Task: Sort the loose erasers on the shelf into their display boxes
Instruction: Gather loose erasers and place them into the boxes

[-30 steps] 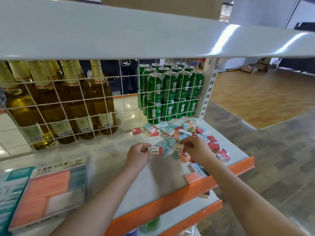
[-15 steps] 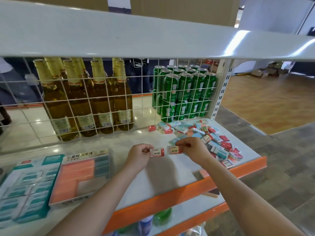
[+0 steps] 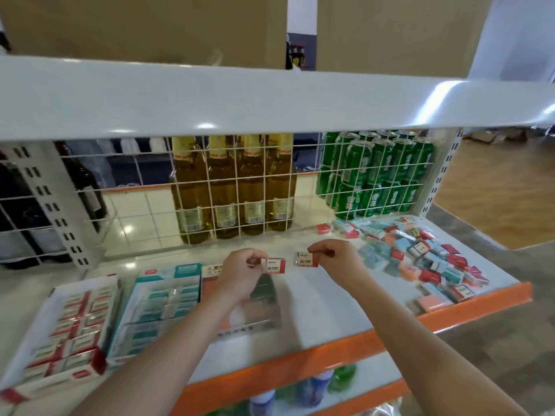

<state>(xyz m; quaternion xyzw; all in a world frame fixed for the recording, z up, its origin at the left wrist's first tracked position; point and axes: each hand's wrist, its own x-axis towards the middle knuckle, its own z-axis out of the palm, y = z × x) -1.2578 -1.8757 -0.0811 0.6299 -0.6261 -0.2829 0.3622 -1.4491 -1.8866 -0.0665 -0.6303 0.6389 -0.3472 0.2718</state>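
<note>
My left hand [image 3: 240,274] pinches a red-and-white 2B eraser [image 3: 275,266] above the shelf. My right hand [image 3: 338,259] pinches a second red-and-white 2B eraser [image 3: 306,260] just to its right. A pile of loose erasers [image 3: 420,259] in red, teal and orange wrappers covers the right end of the shelf. Three display boxes stand at the left: a red eraser box [image 3: 69,331], a teal eraser box [image 3: 162,304], and an orange eraser box [image 3: 258,307] partly hidden under my left forearm.
A white wire grid [image 3: 234,187] backs the shelf, with amber bottles [image 3: 231,187] and green cans [image 3: 375,172] behind it. The upper shelf [image 3: 270,97] overhangs close above. The orange shelf edge [image 3: 360,343] runs along the front.
The view has swung left, bringing all three display boxes into sight. Both hands have come left away from the pile, each still pinching its eraser.
</note>
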